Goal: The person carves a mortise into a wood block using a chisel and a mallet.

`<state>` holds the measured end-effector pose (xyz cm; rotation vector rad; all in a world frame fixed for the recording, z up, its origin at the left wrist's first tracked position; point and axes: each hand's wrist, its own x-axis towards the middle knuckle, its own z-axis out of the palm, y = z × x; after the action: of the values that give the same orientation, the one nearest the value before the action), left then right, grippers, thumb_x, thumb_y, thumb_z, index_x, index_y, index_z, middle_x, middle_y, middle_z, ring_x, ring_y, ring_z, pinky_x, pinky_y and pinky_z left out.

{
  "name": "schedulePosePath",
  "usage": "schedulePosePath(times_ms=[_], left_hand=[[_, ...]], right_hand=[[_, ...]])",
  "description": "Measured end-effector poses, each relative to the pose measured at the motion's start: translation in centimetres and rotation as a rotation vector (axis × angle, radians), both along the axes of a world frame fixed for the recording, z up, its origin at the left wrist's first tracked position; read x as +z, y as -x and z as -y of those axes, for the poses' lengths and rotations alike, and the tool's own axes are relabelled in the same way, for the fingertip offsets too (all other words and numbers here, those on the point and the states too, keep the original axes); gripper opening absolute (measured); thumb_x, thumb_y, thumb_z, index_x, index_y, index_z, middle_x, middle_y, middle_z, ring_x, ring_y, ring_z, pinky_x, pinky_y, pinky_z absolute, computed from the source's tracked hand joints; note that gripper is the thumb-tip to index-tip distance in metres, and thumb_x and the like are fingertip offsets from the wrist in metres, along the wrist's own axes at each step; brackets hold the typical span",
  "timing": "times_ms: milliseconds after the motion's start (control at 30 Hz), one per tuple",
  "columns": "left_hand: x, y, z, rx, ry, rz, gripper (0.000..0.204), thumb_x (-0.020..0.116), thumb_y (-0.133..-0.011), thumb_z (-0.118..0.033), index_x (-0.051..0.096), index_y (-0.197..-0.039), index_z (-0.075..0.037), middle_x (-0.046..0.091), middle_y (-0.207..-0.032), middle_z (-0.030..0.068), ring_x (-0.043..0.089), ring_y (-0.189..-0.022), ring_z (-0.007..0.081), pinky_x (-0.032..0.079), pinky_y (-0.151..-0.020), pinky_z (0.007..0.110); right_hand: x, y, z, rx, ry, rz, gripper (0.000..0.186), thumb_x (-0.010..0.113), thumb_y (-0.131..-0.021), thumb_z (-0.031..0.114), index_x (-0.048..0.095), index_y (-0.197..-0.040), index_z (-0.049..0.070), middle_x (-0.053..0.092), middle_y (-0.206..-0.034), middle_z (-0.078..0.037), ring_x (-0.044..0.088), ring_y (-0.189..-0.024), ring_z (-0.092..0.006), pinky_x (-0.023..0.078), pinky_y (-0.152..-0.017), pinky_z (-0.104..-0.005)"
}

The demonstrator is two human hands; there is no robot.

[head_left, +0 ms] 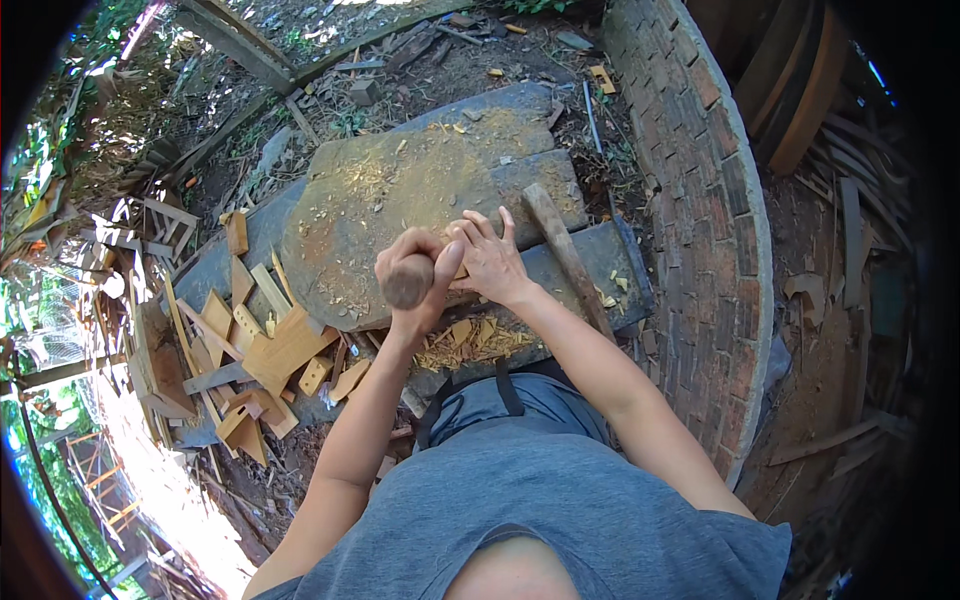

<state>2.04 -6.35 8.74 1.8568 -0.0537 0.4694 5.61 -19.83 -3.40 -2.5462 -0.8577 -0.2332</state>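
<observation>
My left hand (412, 265) is closed round a tool with a thick wooden handle. The round end of that wooden handle (408, 283) faces up, and the rest of the tool is hidden under the fist. Right beside it, my right hand (490, 262) lies palm down with its fingers stretched and spread. A bit of yellowish wood (461, 284) shows between the hands, mostly covered. Both hands are over a dusty stone-like slab (340, 215) scattered with wood chips. To the right of my right hand, a long wooden bar (566, 250) lies aslant on the slabs.
At the left is a heap of wood offcuts (285, 350), some with drilled holes. Yellow shavings (470, 342) are piled close to my lap. A curved brick wall (715, 230) bounds the right side, with planks (850, 240) beyond it. Rubble (365, 92) lies past the slabs.
</observation>
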Motion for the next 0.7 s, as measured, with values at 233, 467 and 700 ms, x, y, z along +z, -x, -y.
schedulePosePath(times_ms=[233,467,700], left_hand=[[-0.2,3.0,1.2,-0.117,0.079,0.151,0.033,0.079,-0.082,-0.024,0.057,-0.070,-0.004,0.054,-0.061,0.0037,0.053,-0.054,0.0149,0.044,-0.054,0.028],[-3.0,4.7,1.5,-0.189,-0.063,0.370,0.037,0.077,-0.087,-0.032,0.053,-0.079,-0.004,0.053,-0.065,0.0057,0.054,-0.057,0.0183,0.044,-0.053,0.029],[-6.7,7.3,2.5,-0.463,-0.459,0.434,0.039,0.087,-0.066,-0.030,0.055,-0.068,-0.009,0.055,-0.071,0.0056,0.053,-0.066,0.0243,0.045,-0.063,0.036]], right_hand=[[0.1,0.0,0.0,0.024,0.015,-0.036,0.078,0.082,-0.066,0.042,0.048,-0.130,0.013,0.052,-0.129,-0.002,0.038,-0.138,-0.0245,0.013,-0.114,-0.0666],[0.4,0.1,-0.2,0.053,0.046,-0.074,0.081,0.083,-0.065,0.044,0.046,-0.130,0.013,0.051,-0.131,-0.002,0.032,-0.141,-0.0271,0.011,-0.115,-0.0687],[0.0,-1.0,-0.7,0.046,0.108,-0.190,0.088,0.086,-0.063,0.046,0.043,-0.132,0.013,0.045,-0.137,-0.004,0.025,-0.146,-0.0307,0.009,-0.114,-0.0714]])
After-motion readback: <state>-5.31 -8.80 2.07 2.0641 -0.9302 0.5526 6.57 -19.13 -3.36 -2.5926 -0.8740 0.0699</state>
